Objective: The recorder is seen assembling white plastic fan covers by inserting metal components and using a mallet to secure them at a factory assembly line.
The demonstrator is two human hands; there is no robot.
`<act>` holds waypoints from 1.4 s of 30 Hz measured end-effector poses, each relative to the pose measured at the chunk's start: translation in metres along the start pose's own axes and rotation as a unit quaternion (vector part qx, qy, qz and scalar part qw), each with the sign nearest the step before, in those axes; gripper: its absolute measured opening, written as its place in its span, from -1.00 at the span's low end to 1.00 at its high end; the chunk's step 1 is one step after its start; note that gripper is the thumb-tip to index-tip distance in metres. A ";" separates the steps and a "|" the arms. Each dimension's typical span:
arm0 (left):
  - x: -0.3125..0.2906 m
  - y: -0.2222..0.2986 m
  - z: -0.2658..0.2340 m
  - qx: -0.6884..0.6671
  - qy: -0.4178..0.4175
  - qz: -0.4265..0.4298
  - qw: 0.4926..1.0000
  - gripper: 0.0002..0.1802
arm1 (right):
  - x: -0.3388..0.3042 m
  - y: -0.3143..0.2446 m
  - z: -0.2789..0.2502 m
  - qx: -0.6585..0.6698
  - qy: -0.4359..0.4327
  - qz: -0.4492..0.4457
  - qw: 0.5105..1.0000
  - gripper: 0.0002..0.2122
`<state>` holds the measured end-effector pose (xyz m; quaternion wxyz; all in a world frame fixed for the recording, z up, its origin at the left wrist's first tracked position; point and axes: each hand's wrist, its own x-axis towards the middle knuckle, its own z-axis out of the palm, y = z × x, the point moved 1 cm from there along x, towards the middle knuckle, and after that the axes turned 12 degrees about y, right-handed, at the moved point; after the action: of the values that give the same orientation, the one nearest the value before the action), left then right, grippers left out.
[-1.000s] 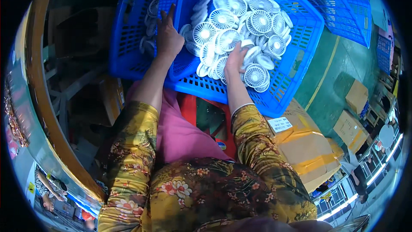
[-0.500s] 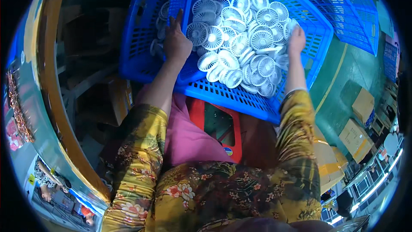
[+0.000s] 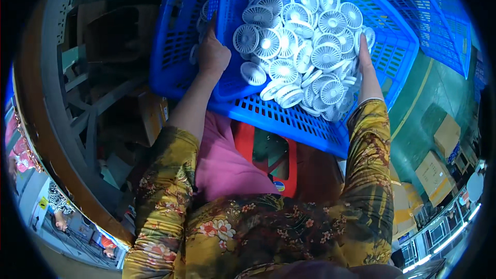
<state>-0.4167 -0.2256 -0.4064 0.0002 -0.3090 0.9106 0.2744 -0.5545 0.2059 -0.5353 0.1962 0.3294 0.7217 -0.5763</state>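
Since the frame one second ago, the right hand has moved from the near middle of the pile out to its right-hand edge. Its grip looks narrow, the fingers straight and together, pointing away from the body, right beside the round white plastic discs with spoked centres; a disc shows at the fingertips, but I cannot tell whether it is held or only touched. The left hand is bent at the near part of an upright blue plastic wall with small perforations, one finger extended along it; how tightly that grip closes cannot be told

Most of the discs lie heaped to the right of that wall, inside a wide blue plastic basket with slotted sides, at many tilts and overlapping; a few more show to the left of the wall. Against the earlier frame, the left hand has kept its place at the wall, while the heap's right part now lies close to the right hand. The brown cardboard carton with orange tape, plainly seen earlier, is now largely behind the yellow floral right sleeve. Below the basket's near rim stands a red plastic stool
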 end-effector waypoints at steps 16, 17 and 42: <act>0.003 -0.009 0.009 -0.013 0.052 0.034 0.998 -0.23 | -0.060 0.014 0.032 0.007 -0.051 -0.071 0.996 -0.30; 0.003 -0.013 0.007 -0.006 0.066 0.039 0.997 -0.24 | -0.070 0.014 0.044 -0.014 -0.042 -0.100 0.994 -0.31; -0.005 0.006 0.009 -0.007 0.033 -0.016 0.999 -0.26 | -0.174 0.103 0.087 -0.028 0.470 0.023 0.882 -0.36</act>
<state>-0.4179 -0.2139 -0.4102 -0.0276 -0.3322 0.9033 0.2702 -0.3684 0.0913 -0.5148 -0.1433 0.5728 0.7372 -0.3285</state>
